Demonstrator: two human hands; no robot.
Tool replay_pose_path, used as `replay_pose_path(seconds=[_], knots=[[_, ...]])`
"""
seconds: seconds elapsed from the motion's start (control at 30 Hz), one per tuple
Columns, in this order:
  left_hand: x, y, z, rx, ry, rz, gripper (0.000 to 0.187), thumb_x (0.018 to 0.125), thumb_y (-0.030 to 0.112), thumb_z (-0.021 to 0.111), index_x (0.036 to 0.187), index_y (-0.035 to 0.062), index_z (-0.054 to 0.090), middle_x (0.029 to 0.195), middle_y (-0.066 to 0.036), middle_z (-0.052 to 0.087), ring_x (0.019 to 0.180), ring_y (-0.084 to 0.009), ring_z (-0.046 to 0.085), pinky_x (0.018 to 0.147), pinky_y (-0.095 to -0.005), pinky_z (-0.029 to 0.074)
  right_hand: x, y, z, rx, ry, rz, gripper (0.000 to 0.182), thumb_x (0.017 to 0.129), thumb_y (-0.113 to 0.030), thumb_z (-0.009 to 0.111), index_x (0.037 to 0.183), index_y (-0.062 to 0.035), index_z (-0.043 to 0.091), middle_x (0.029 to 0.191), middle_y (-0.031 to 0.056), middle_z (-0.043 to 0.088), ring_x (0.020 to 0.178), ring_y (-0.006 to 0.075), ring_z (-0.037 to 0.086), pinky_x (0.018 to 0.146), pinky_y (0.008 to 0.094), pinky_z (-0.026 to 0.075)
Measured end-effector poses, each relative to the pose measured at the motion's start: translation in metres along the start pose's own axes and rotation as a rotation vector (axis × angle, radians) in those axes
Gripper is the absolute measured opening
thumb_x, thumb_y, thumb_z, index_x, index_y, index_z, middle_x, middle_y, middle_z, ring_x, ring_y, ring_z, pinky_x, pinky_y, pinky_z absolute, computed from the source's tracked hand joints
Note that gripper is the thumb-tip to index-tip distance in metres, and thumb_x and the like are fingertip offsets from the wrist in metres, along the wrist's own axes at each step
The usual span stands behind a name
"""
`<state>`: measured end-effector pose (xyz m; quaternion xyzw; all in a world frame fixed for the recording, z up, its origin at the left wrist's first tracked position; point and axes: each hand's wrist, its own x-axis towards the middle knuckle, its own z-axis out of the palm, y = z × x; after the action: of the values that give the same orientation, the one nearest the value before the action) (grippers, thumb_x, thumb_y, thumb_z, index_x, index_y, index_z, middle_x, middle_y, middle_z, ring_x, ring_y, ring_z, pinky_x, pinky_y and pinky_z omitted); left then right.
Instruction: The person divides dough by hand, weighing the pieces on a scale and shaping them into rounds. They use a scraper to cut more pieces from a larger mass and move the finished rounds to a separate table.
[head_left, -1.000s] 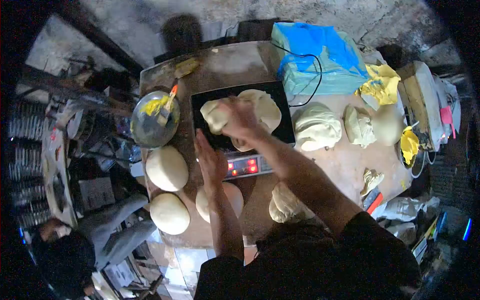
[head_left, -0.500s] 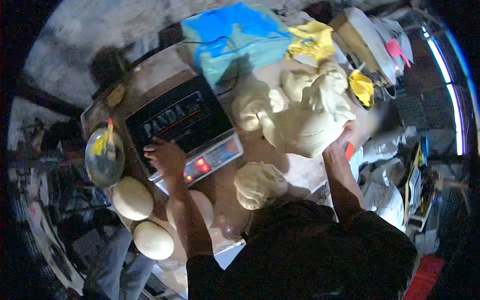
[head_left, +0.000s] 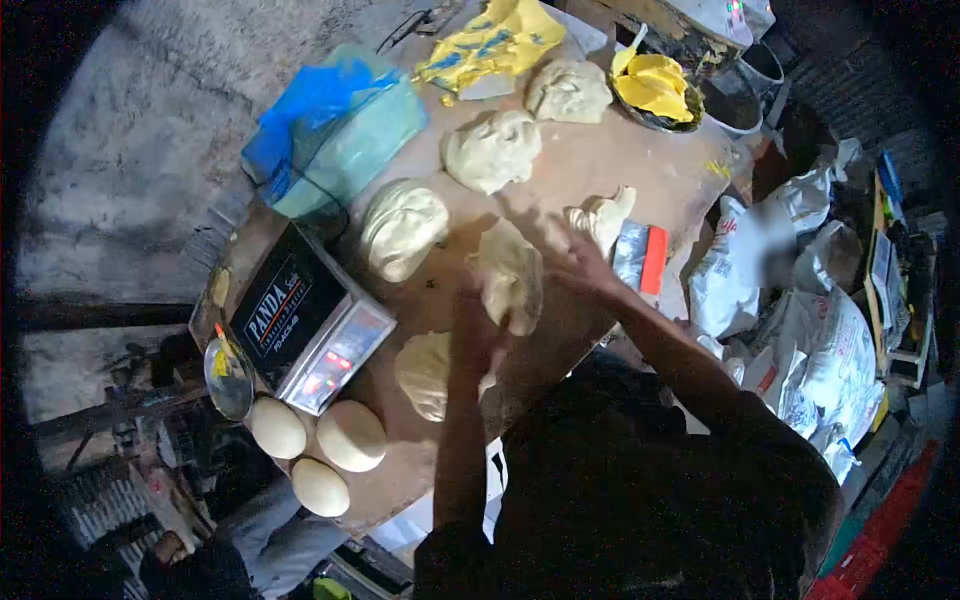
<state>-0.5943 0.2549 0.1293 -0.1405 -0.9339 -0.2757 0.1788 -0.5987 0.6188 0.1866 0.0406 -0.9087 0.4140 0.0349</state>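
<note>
My left hand (head_left: pixel 468 300) is smeared by motion at the left edge of a dough piece (head_left: pixel 511 275); its fingers do not show clearly. To the right of that piece, my right hand (head_left: pixel 582 262) has its fingers apart and holds nothing. Close above it lies a small strip of dough (head_left: pixel 605 216). A bench scraper (head_left: pixel 641 258) with a red handle rests beside my right wrist. Another dough piece (head_left: pixel 424 375) is partly behind my left forearm. Larger dough lumps (head_left: pixel 403 230) sit farther up the table.
A black PANDA scale (head_left: pixel 300 310) with a lit red display stands left, near three smooth dough balls (head_left: pixel 352 436) and a plate (head_left: pixel 229 380). Yellow spread fills a bowl (head_left: pixel 655 88) at the back right. White sacks (head_left: pixel 820 340) lie right of the table; someone's legs show lower left.
My view has shifted. My left hand has left the scale for the dough in the middle. The big mass in my right hand is now separate lumps on the table.
</note>
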Motion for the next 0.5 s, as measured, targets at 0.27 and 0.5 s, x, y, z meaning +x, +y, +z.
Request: replay_pose_path(seconds=[0.27, 0.5], knots=[[0.129, 0.217, 0.068, 0.083, -0.674, 0.099, 0.066, 0.08, 0.04, 0.064, 0.134, 0.0092, 0.042, 0.137, -0.024, 0.038, 0.131, -0.0421, 0.032, 0.108, -0.0534, 0.024, -0.094, 0.078, -0.114, -0.7, 0.047, 0.209, 0.056, 0.07, -0.037, 0.066, 0.124, -0.0267, 0.055, 0.138, 0.0238, 0.036, 0.122, 0.0496, 0.039, 0.097, 0.074, 0.024], [0.145, 0.307, 0.193, 0.045, -0.311, 0.053, 0.042, 0.069, 0.025, 0.071, 0.106, 0.0076, 0.061, 0.115, -0.019, 0.056, 0.109, -0.04, 0.05, 0.093, -0.0504, 0.04, -0.087, 0.082, -0.12, -0.523, 0.395, 0.576, 0.059, 0.076, -0.03, 0.063, 0.129, -0.012, 0.045, 0.121, 0.0238, 0.051, 0.102, 0.0405, 0.057, 0.079, 0.0588, 0.04]])
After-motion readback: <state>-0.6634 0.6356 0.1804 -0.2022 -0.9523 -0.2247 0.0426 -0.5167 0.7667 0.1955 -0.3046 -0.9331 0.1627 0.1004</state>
